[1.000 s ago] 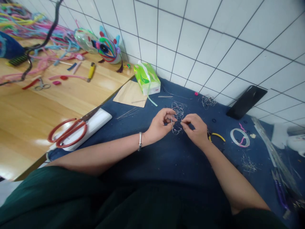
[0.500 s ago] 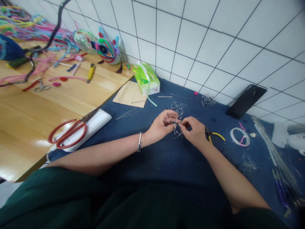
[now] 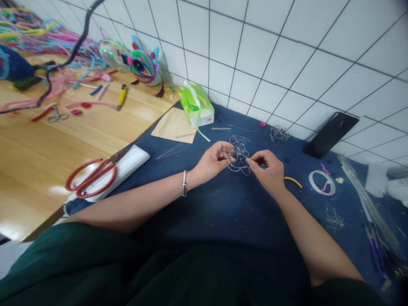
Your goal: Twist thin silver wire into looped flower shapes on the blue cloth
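Note:
My left hand (image 3: 213, 162) is closed on the left side of a flower-shaped piece of thin bent wire (image 3: 238, 169), its thumb and fingers pinching the loops. From the other side, my right hand (image 3: 267, 171) pinches thumb and forefinger together at the wire flower's right edge. Just beyond lies more looped wire (image 3: 236, 141), partly overlapping the held piece in view, so where one stops is hard to see. Behind my right wrist a yellow plier handle (image 3: 293, 182) shows; the rest of that tool is hidden.
Large red-handled scissors (image 3: 95, 175) rest on a white box (image 3: 135, 159) at left. A tissue pack (image 3: 196, 104), loose wires (image 3: 170, 151), a wire tangle (image 3: 279, 134) and a leaning phone (image 3: 331, 134) are farther back. A tape ring (image 3: 321, 182) and purple-handled pliers (image 3: 378, 255) lie right.
The wire flower has turned so its loops now spread open to view. My right hand has shifted right, away from my left, covering more of the yellow-handled tool.

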`<state>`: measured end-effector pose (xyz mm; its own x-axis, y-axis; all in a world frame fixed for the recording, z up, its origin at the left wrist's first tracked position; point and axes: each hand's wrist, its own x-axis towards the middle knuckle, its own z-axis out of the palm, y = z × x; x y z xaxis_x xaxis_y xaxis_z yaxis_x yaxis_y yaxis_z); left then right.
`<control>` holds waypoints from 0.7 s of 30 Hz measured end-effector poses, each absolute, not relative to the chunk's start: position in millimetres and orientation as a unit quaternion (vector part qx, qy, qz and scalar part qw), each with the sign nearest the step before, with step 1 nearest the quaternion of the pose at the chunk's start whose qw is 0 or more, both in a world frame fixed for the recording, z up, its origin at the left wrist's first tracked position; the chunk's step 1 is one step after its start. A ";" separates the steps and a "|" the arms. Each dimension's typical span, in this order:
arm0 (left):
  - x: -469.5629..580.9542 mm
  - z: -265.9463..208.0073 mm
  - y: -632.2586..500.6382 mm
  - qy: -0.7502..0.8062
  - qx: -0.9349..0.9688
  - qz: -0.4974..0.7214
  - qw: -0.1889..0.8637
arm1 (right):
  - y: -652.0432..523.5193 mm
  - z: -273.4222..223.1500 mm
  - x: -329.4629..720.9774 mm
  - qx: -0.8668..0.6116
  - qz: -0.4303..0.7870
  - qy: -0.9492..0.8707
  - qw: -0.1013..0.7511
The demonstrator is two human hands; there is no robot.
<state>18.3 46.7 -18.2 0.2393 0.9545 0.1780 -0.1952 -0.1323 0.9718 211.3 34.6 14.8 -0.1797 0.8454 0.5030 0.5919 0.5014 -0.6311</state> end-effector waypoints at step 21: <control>16.4 -10.0 45.1 0.354 0.520 0.525 0.574 | 40.0 -9.6 212.8 -0.373 0.035 -0.878 0.297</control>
